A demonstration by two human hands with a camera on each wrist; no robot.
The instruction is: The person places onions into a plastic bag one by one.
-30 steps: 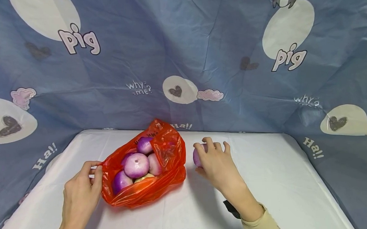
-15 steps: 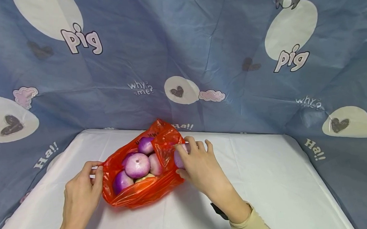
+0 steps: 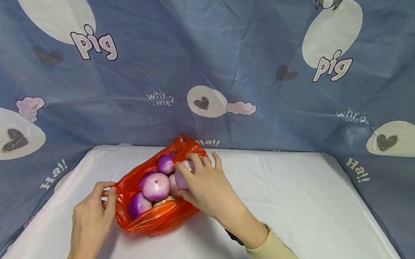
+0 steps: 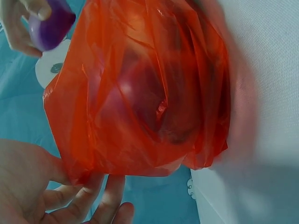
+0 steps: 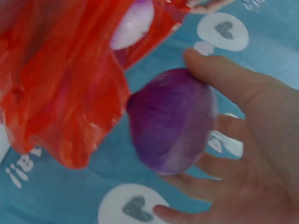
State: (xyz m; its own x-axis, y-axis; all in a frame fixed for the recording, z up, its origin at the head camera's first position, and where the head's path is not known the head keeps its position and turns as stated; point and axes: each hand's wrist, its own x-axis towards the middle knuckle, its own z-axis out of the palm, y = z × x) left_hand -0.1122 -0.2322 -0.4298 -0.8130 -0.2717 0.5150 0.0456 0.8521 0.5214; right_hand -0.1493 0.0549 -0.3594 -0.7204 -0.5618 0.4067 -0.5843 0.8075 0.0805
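A red plastic bag (image 3: 145, 225) lies open on the white-covered table, with several purple onions (image 3: 156, 187) inside. At the bag's left edge my left hand (image 3: 93, 213) pinches the rim between thumb and fingers; the left wrist view shows the same pinch on the red film (image 4: 135, 116). My right hand (image 3: 212, 188) holds one onion (image 5: 170, 121) above the bag's right part. Thumb and fingertips are curled round that onion, and in the right wrist view it is apart from the bag. The onions at the bottom are partly hidden.
A white cloth covers the table (image 3: 303, 202). Behind it hangs a blue printed curtain (image 3: 253, 64) with pig and heart motifs, and it also runs down both sides.
My right hand has moved left with the onion, from beside the bag to over its right part. My left hand has kept its pinch on the bag's rim.
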